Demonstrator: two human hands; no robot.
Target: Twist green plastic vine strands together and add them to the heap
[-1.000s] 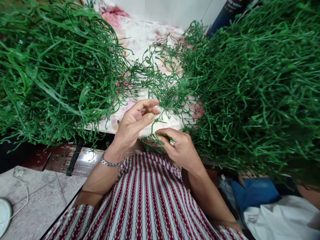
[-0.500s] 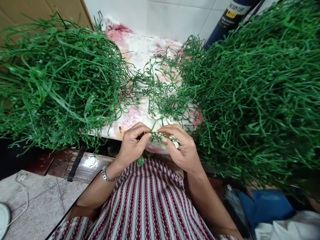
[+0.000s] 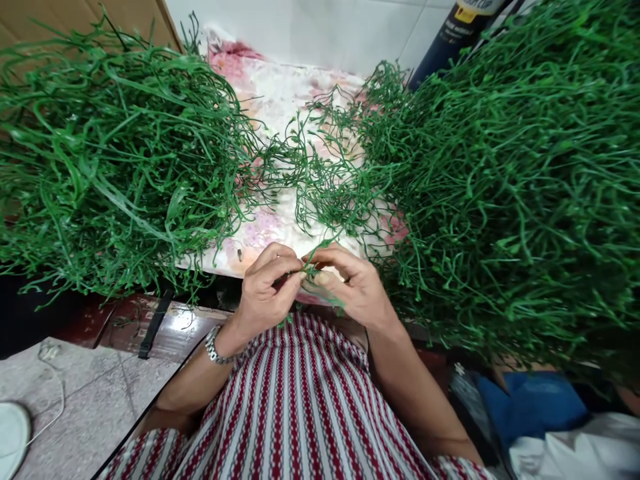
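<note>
My left hand [image 3: 267, 290], a metal watch at its wrist, pinches thin green plant-like stems [image 3: 320, 248] between thumb and fingertips. My right hand [image 3: 359, 287] closes on the same stems from the other side, thumb and index finger nearly meeting the left fingertips. One strand rises above the fingers, and a blurred green piece crosses the right thumb. Both hands are just above the near edge of a table with a floral cover [image 3: 280, 230]. Beyond them lies a loose tangle of green stems [image 3: 330, 200].
A big heap of glossy green stems [image 3: 125, 153] fills the left side. Another tall heap [image 3: 520, 193] takes up the right. A dark blue cylinder [image 3: 445, 50] leans behind it, near the tiled wall [image 3: 300, 30]. Cardboard [image 3: 85, 27] stands at the back left.
My right hand has moved slightly left, closer to my left hand, and its fingers have closed on the stems. The strand between the hands now leans further right.
</note>
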